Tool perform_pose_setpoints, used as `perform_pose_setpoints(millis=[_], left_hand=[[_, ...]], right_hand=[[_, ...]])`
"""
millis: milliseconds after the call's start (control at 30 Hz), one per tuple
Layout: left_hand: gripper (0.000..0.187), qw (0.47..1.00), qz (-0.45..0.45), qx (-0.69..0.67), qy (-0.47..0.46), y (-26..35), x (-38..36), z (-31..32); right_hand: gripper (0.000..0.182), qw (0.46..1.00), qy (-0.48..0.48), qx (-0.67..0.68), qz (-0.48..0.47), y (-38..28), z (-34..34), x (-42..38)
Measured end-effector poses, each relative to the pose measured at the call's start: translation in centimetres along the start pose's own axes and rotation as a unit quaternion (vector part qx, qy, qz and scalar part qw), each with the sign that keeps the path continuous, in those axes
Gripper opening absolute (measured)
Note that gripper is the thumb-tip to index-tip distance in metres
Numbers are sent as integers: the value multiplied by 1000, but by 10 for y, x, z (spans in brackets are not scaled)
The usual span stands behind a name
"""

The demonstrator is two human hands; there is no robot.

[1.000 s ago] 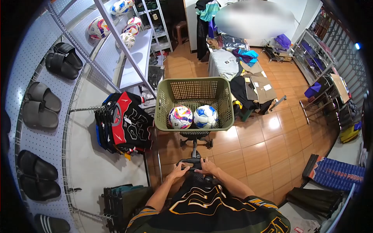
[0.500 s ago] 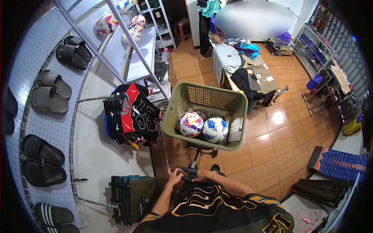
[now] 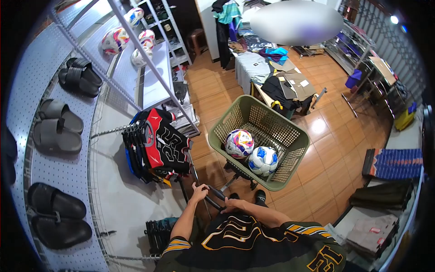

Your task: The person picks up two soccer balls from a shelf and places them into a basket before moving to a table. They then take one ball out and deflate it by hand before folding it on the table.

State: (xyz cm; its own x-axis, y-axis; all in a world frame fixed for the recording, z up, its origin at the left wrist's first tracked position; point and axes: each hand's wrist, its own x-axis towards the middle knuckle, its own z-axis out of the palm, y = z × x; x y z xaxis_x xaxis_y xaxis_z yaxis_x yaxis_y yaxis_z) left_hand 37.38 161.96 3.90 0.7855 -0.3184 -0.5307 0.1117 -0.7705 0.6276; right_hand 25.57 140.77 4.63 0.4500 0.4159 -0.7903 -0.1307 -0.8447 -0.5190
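Note:
A green perforated plastic basket (image 3: pixel 290 170) rides on a wheeled cart in front of me. Inside it, a white soccer ball with pink and orange swirls (image 3: pixel 239 143) rests beside a white and blue soccer ball (image 3: pixel 263 161). The cart's dark handle (image 3: pixel 216 192) runs between my two hands. My left hand (image 3: pixel 200 192) is closed on its far left part, close to the hanging jerseys (image 3: pixel 165 145). Around the nearer end, my right hand (image 3: pixel 232 205) is closed too. The lower part of the cart is partly hidden under the basket.
Slide sandals (image 3: pixel 59 131) hang on the pegboard at left. A white shelf (image 3: pixel 156 77) holds more balls. Ahead stands a table (image 3: pixel 253 68) with clothes; a blurred patch covers the area behind it. Folded garments (image 3: pixel 371 226) lie at right. Tiled floor (image 3: pixel 326 163) extends right of the basket.
The basket and its two balls have shifted right in view, and the basket has turned clockwise. Both hands stay on the handle, which is now angled more. The room's view has shifted too.

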Motion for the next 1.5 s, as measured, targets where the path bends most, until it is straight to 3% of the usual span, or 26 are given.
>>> perform_pose_setpoints(millis=[233,267,367,433,467,600,700,1067,1200,1333,1433,1500], left_hand=[[28,994,86,69,1,5,97,-30],[27,993,115,30,-21,24,101,-39],[19,986,148,76,3,71,119,-43],[17,976,201,82,-4,73,159,-35],[17,973,211,91,-11,81,174,-31],[17,968,196,126,-90,131,211,-17],[17,960,233,150,-51,155,234,11],[13,937,265,204,-105,269,274,123],[12,927,289,188,-149,309,297,174],[13,918,359,141,-88,357,305,231],[15,932,297,98,-186,400,326,270],[16,918,329,103,-195,433,333,294]], right_hand=[[125,982,105,151,-50,-4,-14,6],[123,979,115,165,-40,-2,-15,8],[116,966,165,196,-29,11,-20,12],[110,953,220,203,-42,17,-24,1],[100,945,249,207,-29,17,-28,-7],[86,932,271,230,-73,30,-49,-28],[85,919,308,236,-67,54,-56,-14],[60,919,280,276,34,194,-86,-58],[48,883,361,298,45,233,-96,-132],[45,843,386,348,135,288,-106,-170],[43,805,405,398,171,335,-113,-192],[40,766,423,447,183,370,-116,-211]])
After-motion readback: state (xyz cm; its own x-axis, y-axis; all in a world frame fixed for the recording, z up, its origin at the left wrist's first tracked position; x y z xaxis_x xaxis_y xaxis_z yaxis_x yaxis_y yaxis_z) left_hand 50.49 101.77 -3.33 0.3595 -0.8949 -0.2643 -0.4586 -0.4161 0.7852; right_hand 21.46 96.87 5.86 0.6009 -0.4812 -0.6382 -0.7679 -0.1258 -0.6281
